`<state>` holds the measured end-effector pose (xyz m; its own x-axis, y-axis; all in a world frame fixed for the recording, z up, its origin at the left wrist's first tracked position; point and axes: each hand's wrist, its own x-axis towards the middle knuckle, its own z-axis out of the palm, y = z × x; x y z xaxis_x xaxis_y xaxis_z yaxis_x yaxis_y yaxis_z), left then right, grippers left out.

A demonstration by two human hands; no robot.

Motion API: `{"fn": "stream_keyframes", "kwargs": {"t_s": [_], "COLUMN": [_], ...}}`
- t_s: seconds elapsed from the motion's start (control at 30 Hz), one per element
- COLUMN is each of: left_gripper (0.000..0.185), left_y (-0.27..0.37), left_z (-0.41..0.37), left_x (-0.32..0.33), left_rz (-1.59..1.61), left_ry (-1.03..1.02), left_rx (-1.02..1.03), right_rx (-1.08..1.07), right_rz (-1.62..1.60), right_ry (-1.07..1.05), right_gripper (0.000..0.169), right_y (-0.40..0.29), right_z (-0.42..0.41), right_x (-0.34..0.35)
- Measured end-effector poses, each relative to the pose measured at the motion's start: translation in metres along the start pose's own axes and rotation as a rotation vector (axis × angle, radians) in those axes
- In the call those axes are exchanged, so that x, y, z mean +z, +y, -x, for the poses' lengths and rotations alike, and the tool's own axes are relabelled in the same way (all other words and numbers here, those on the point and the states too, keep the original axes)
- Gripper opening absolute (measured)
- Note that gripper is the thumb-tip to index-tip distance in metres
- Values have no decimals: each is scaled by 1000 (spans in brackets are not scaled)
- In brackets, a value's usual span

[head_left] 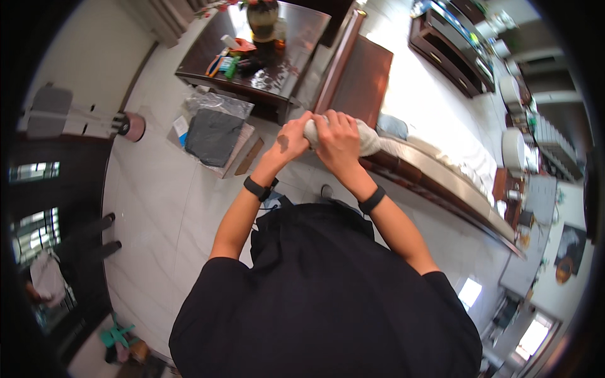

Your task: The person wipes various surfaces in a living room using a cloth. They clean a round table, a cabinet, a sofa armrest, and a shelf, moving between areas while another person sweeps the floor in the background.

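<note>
Both my hands grip a bunched whitish cloth [368, 138] out in front of me, near the corner of a wooden sofa frame. My left hand [294, 138] closes around its left end, and my right hand [338, 137] lies over it just beside, with the cloth bulging out to the right. The cloth's far side is partly hidden by my fingers. A black band sits on each wrist.
A dark wooden table [194, 66] holding a vase [263, 21] stands ahead left, with a plastic-wrapped dark package [213, 137] on the floor before it. The cushioned sofa [439, 163] extends right. A green stool [116, 334] is at lower left.
</note>
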<state>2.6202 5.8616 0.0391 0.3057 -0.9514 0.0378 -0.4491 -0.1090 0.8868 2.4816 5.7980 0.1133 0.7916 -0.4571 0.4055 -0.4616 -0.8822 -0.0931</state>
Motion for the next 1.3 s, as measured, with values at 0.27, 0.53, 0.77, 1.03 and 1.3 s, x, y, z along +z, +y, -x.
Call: {"fn": "stream_keyframes", "kwargs": {"t_s": [0.27, 0.53, 0.77, 1.03, 1.3], "left_gripper": [37, 53, 47, 43, 28], "left_y": [-50, -85, -64, -53, -13], "left_z": [20, 24, 16, 17, 6], "left_x": [63, 34, 43, 51, 101], "left_rz": [-17, 313, 206, 21, -960], "left_ry": [19, -186, -90, -3, -56], "left_rx": [214, 205, 113, -6, 159], "right_rx": [-2, 4, 203, 124, 238], "right_rz": [148, -294, -635, -272, -473], "right_ry": [103, -5, -65, 93, -165], "right_gripper": [28, 23, 67, 70, 74], "right_y": [-31, -31, 27, 51, 79], "right_z": [26, 95, 98, 101, 145], "right_x": [16, 75, 66, 80, 75]}}
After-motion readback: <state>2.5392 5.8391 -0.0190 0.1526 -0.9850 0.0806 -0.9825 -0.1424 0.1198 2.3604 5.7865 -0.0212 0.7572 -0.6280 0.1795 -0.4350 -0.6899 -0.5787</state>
